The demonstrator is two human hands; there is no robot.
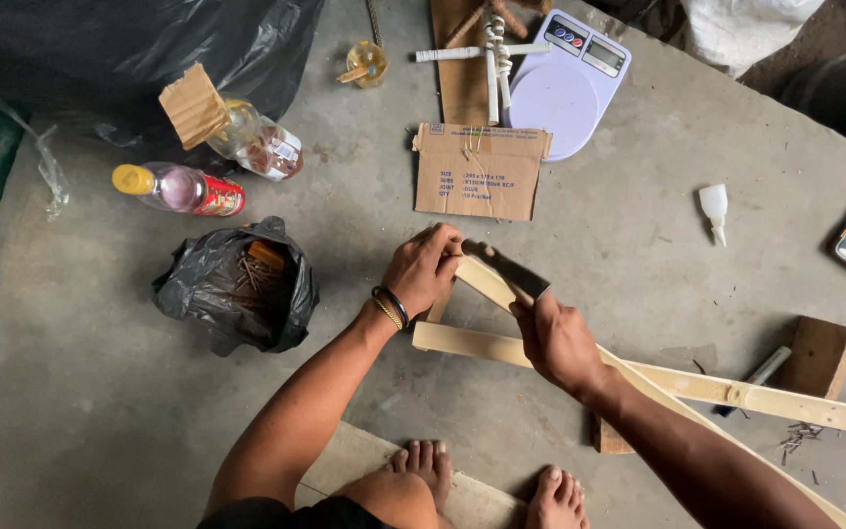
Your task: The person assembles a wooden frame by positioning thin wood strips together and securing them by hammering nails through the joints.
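Wooden strip frame (501, 345) on concrete floor (100, 411), dead centre. I see left hand (421, 269) fingers curled round apex at 11 o'clock, steadying; right hand (557, 340) wrapped on knife blade (508, 270), likely trimming.

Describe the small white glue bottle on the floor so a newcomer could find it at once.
Start at the white kitchen scale at the top of the concrete floor, then look down and right. The glue bottle lies alone on bare concrete, well above the pale wooden slats. It is the only small white squeeze bottle with a tapered nozzle, and neither of the hands touches it.
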